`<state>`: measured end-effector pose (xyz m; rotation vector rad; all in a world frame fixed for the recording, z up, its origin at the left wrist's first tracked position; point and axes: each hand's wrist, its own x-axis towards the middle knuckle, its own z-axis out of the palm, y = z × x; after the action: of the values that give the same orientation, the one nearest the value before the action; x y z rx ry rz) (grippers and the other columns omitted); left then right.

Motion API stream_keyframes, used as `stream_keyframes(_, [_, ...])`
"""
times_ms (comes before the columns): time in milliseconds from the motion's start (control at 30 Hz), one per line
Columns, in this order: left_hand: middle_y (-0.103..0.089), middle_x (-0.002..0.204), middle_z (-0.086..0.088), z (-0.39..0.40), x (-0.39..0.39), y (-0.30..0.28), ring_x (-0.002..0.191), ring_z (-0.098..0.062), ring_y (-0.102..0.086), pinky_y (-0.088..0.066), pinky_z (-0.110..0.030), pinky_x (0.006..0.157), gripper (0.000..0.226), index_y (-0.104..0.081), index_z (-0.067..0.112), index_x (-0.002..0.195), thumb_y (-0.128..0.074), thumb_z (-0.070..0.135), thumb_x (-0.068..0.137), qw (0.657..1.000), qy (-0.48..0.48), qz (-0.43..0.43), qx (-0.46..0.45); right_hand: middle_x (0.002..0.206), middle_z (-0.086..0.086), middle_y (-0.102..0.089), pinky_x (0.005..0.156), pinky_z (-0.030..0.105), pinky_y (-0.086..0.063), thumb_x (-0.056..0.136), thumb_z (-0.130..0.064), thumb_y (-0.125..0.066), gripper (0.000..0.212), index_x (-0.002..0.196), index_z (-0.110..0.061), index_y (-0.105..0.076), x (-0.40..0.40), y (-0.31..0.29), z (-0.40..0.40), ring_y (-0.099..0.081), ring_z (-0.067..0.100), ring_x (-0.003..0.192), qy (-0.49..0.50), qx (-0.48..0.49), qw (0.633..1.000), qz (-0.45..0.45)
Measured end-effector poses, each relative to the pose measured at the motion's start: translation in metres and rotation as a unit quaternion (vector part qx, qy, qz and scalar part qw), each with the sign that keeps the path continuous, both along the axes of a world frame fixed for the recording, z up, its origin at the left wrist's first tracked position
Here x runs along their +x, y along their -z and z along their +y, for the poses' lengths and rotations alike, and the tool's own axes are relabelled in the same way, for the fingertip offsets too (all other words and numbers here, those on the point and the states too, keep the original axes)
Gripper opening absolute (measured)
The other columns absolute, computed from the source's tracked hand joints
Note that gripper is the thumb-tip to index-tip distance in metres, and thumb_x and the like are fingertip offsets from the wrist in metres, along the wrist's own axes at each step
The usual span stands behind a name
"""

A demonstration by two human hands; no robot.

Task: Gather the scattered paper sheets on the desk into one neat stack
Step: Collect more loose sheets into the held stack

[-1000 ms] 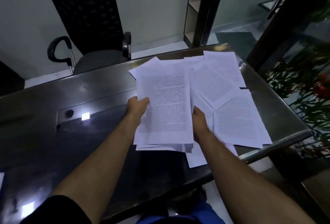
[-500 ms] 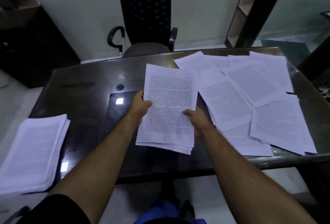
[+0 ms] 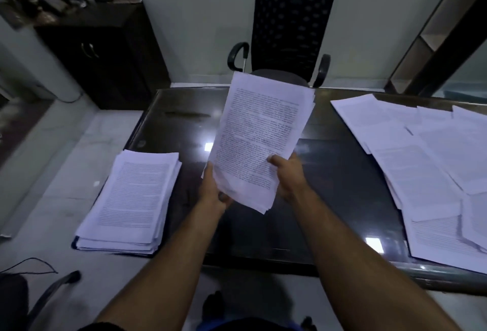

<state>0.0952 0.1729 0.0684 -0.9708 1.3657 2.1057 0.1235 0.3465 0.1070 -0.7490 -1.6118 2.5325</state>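
Printed txt on sheets (image 3: 259,135); illegible, too blurry.

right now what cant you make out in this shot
- Head view: the text on the held sheets is blurred and too small to read.
- The scattered sheets run off the right edge, so their count is unknown.
- The left hand has its fingers mostly hidden behind the bundle, so its grip is unclear.
- The stack covers a dark blue item beneath; only an edge shows.

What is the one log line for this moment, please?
left hand: holds paper bundle | right hand: holds same bundle | bundle: lifted above desk | stack: desk left | loose sheets: right
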Motion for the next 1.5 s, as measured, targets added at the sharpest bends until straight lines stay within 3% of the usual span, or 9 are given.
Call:
stream_keyframes(200, [-0.062, 0.130, -0.010, -0.089, -0.053, 0.002, 0.113, -0.031, -0.064, -0.056, -0.045, 0.091, 0.077, -0.049, 0.014, 0.139, -0.070, 0.054, 0.076, 0.996, -0.067, 0.023, 0.050, 0.105, 0.008, -0.070, 0.076, 0.036, -0.059, 0.086, 0.017, -0.055, 0.032, 0.095, -0.012, -0.064, -0.041, 0.002, -0.117, -0.069, 0.025, 0.094, -0.017, 0.056, 0.998, -0.037])
stream_keyframes(367, [-0.046, 0.146, -0.016, -0.184, -0.079, 0.000, 0.125, -0.037, -0.052, -0.045, -0.044, 0.101, 0.081, -0.033, 0.014, 0.148, -0.071, 0.034, 0.079, 0.947, -0.096, 0.051, -0.304, 0.115, 0.011, -0.069, 0.086, 0.041, -0.058, 0.082, 0.012, -0.058, 0.036, 0.115, 0.001, -0.065, -0.071, 0.011, -0.193, -0.067, 0.029, 0.103, -0.071, 0.139, 0.986, -0.065])
stream_keyframes(567, [-0.068, 0.092, -0.012, -0.284, -0.102, 0.019, 0.081, -0.029, -0.064, -0.055, -0.038, 0.075, 0.031, -0.068, 0.005, 0.097, -0.073, 0.026, 0.075, 0.982, 0.034, -0.031, -0.184, 0.104, 0.012, -0.068, 0.069, 0.032, -0.054, 0.082, 0.015, -0.054, 0.033, 0.108, -0.002, -0.063, -0.096, 0.032, -0.258, -0.065, 0.029, 0.091, -0.125, 0.116, 0.976, -0.133])
stream_keyframes(667, [-0.060, 0.095, -0.012, -0.318, -0.103, 0.028, 0.088, -0.026, -0.057, -0.049, -0.037, 0.080, 0.033, -0.065, -0.005, 0.101, -0.065, 0.019, 0.079, 0.932, 0.093, -0.014, -0.351, 0.104, 0.005, -0.067, 0.067, 0.028, -0.056, 0.081, 0.015, -0.052, 0.042, 0.117, -0.005, -0.062, -0.101, 0.052, -0.288, -0.063, 0.021, 0.087, -0.116, 0.134, 0.974, -0.141])
stream_keyframes(800, [-0.063, 0.088, -0.017, -0.336, -0.076, 0.040, 0.083, -0.031, -0.057, -0.044, -0.032, 0.072, 0.023, -0.063, 0.001, 0.078, -0.058, 0.021, 0.089, 0.876, 0.126, -0.013, -0.465, 0.114, 0.009, -0.068, 0.088, 0.049, -0.057, 0.079, 0.005, -0.060, 0.039, 0.116, -0.006, -0.063, -0.097, 0.075, -0.312, -0.065, 0.031, 0.099, -0.187, 0.188, 0.945, -0.193])
stream_keyframes(967, [-0.067, 0.115, -0.015, -0.334, -0.046, 0.054, 0.100, -0.038, -0.063, -0.051, -0.042, 0.083, 0.036, -0.063, 0.006, 0.114, -0.061, 0.029, 0.085, 0.816, 0.110, -0.037, -0.567, 0.112, 0.012, -0.067, 0.078, 0.055, -0.059, 0.070, -0.009, -0.065, 0.037, 0.105, -0.018, -0.058, -0.086, 0.090, -0.319, -0.066, 0.036, 0.097, -0.265, 0.224, 0.905, -0.246])
stream_keyframes(1200, [-0.061, 0.107, -0.019, -0.288, -0.020, 0.066, 0.097, -0.037, -0.057, -0.044, -0.042, 0.078, 0.051, -0.061, 0.005, 0.112, -0.070, 0.017, 0.063, 0.631, 0.177, 0.093, -0.750, 0.114, 0.006, -0.062, 0.077, 0.032, -0.052, 0.082, -0.022, -0.068, 0.048, 0.127, -0.016, -0.052, -0.064, 0.095, -0.293, -0.064, 0.028, 0.099, -0.235, 0.352, 0.883, -0.204])
stream_keyframes(1367, [-0.066, 0.107, -0.013, -0.197, -0.016, 0.043, 0.099, -0.032, -0.062, -0.050, -0.038, 0.081, 0.027, -0.067, 0.010, 0.109, -0.064, 0.020, 0.084, 0.752, 0.196, 0.216, -0.591, 0.093, 0.005, -0.073, 0.078, 0.048, -0.060, 0.061, -0.041, -0.062, 0.026, 0.086, -0.042, -0.060, -0.064, 0.107, -0.240, -0.070, 0.029, 0.084, -0.167, 0.267, 0.934, -0.166])
stream_keyframes(1500, [-0.069, 0.102, -0.006, -0.093, -0.010, 0.030, 0.095, -0.025, -0.063, -0.049, -0.032, 0.079, 0.020, -0.066, 0.016, 0.104, -0.063, 0.023, 0.085, 0.769, 0.231, 0.276, -0.528, 0.093, 0.016, -0.070, 0.052, 0.030, -0.047, 0.084, -0.015, -0.060, 0.016, 0.090, -0.029, -0.056, -0.045, 0.074, -0.133, -0.063, 0.024, 0.062, -0.106, 0.228, 0.960, -0.120])
